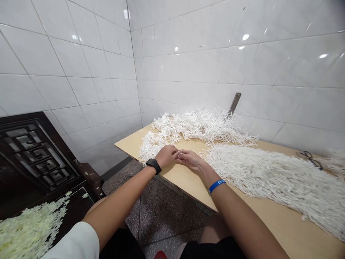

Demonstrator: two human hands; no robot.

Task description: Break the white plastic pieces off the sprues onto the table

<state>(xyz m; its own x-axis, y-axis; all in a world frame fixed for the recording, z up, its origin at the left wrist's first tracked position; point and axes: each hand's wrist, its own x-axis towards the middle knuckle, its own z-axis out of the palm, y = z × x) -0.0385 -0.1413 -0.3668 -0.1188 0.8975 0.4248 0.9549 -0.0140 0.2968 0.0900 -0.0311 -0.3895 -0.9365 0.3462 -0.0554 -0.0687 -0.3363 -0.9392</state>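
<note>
Over the near edge of the board, my left hand [166, 155] and my right hand [190, 159] meet at the fingertips. Both are closed in a pinch around a small white stem [180, 154], mostly covered by the fingers. Just beyond them lies a tangled heap of branching white stems [199, 126], which curls round to the left of my left hand. To the right of my right hand spreads a wide, flatter pile of white stem pieces [272, 176].
The light wooden tabletop [269, 205] stands against a tiled wall. A grey metal strip [235, 102] leans upright behind the heap, and dark-framed glasses [309, 158] lie at the right. Pale yellow-white artificial blossoms [32, 226] cover a dark carved chair [40, 154] at left.
</note>
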